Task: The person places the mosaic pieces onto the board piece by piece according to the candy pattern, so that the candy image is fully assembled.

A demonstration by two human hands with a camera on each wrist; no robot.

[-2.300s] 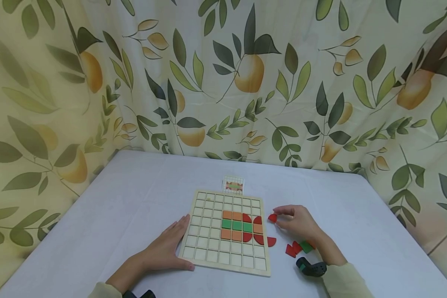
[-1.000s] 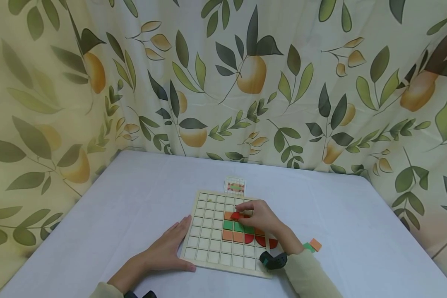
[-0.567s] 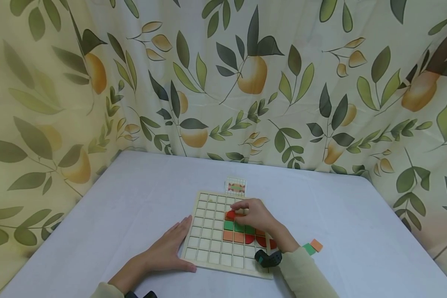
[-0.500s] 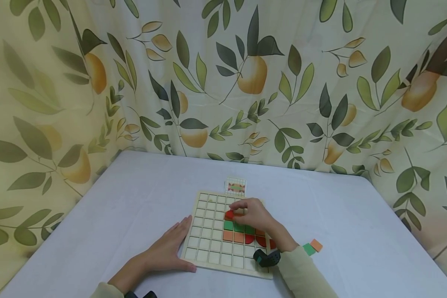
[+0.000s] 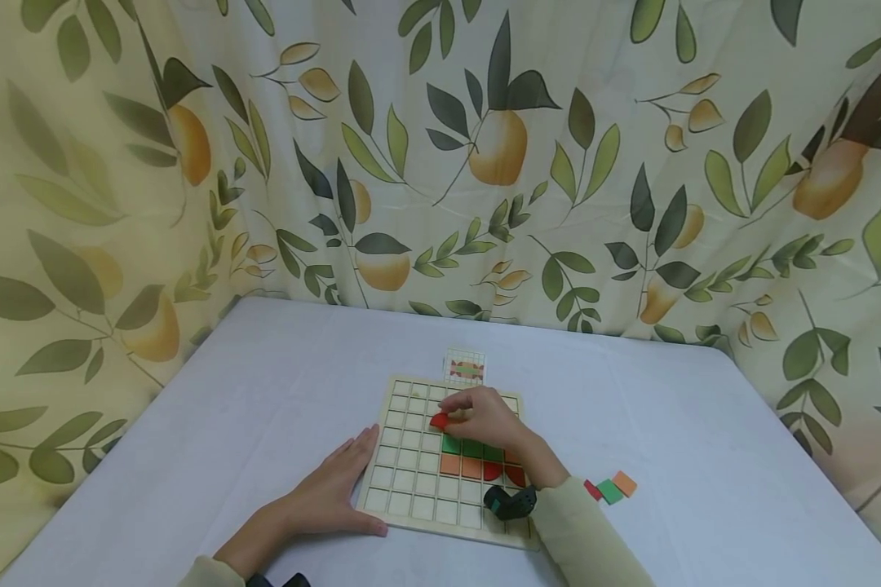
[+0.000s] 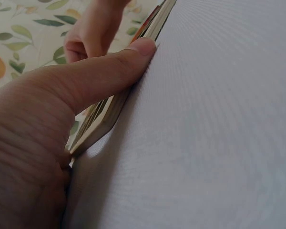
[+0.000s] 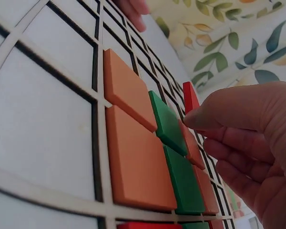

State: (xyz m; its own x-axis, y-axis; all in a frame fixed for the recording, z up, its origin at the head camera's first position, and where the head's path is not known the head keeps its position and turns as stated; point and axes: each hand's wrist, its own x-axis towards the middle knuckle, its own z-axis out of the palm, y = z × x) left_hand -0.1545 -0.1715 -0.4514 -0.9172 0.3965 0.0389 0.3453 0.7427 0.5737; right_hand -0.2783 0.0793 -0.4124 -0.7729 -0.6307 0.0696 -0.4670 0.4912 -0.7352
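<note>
My right hand [image 5: 484, 416] pinches a red quarter-round tile [image 5: 438, 421] between thumb and fingers, over the wooden grid board [image 5: 392, 481]. In the right wrist view the red tile [image 7: 190, 98] stands tilted beyond a green tile [image 7: 168, 121] and orange tiles [image 7: 128, 90]. My left hand [image 5: 323, 489] lies along the board's left side, fingers extended, with the thumb at the front edge. The left wrist view shows that thumb [image 6: 105, 74] against the board's side. Green tiles [image 5: 451, 444], orange tiles [image 5: 450, 464] and red tiles [image 5: 493, 471] fill cells towards the board's right; my right hand hides some.
A small pattern card [image 5: 466, 367] lies behind the board. To the right of the board, partly behind my sleeve, lie a loose red tile [image 5: 593, 489], a green tile [image 5: 609, 491] and an orange tile [image 5: 625, 483]. A leaf-and-fruit patterned curtain [image 5: 440, 204] rises behind the table.
My right hand has carried the red tile from beside the board leftward over it, past the upper orange tiles. The left hand has stayed at the board's edge.
</note>
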